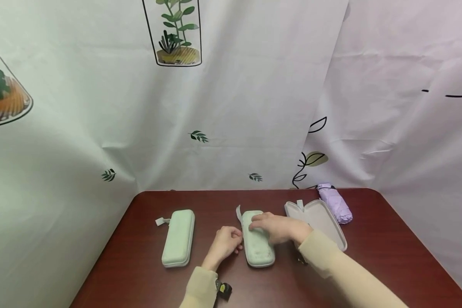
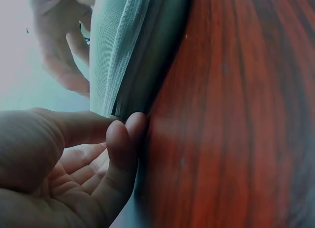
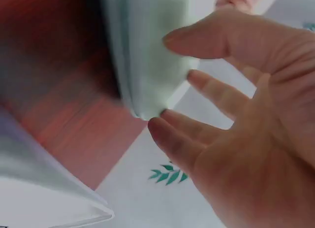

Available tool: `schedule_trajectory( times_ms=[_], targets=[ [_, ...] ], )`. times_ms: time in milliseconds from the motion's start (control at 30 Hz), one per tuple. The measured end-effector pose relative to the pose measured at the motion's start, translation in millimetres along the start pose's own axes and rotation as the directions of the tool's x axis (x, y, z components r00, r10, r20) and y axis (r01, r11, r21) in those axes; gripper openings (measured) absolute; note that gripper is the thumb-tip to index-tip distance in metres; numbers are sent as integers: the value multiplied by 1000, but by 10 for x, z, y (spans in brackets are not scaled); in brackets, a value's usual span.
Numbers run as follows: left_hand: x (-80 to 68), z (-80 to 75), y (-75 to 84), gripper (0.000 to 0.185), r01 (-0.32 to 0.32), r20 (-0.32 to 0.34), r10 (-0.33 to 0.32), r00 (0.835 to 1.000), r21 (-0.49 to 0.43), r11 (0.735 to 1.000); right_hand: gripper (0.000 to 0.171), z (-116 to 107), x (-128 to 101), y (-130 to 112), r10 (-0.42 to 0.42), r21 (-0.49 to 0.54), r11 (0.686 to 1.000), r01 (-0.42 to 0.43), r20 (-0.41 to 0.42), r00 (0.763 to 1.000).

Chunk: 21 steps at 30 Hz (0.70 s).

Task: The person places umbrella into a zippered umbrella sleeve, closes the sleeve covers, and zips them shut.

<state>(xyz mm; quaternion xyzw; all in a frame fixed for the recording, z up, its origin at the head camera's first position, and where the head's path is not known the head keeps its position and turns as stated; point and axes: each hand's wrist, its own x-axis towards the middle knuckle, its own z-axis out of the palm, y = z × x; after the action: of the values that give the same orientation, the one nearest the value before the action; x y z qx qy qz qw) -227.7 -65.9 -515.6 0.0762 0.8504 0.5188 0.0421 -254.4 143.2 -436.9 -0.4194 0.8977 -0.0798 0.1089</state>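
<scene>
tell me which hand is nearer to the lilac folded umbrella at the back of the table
Right. The right hand rests on the middle green case, closer to the lilac umbrella; the left hand touches that case's far side.

Three cases lie on the tabletop (image 1: 389, 239). The left case (image 1: 178, 238) sits well apart from the middle case (image 1: 259, 248). The open case (image 1: 319, 222) lies just right of the middle one. The umbrella (image 1: 334, 202) lies behind the open case, by the back edge. The right hand (image 1: 279, 226) rests on the middle case. The left hand (image 1: 225, 243) touches its left side.
</scene>
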Motion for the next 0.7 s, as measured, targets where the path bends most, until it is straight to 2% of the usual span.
schedule_trajectory(
  times_ms=[133,333,433,567,700],
  targets=[
    [-5,-14,0,3,-9,24,9,1000,0,1000,78,4,-4,-19,-12,-106,994,16,32,999],
    [4,-42,19,4,-23,71,22,997,3,1000,79,37,15,7,-21,-195,980,24,17,1000],
    [7,-34,33,1,-32,58,30,998,28,999,79,48,20,36,-37,-201,979,38,11,999],
    [20,-12,45,8,-43,8,42,999,73,996,79,60,28,76,-82,-214,974,77,-13,997],
    [31,-16,16,10,-43,-14,45,999,86,995,79,81,33,111,-120,-227,968,108,-38,992]
  ],
)
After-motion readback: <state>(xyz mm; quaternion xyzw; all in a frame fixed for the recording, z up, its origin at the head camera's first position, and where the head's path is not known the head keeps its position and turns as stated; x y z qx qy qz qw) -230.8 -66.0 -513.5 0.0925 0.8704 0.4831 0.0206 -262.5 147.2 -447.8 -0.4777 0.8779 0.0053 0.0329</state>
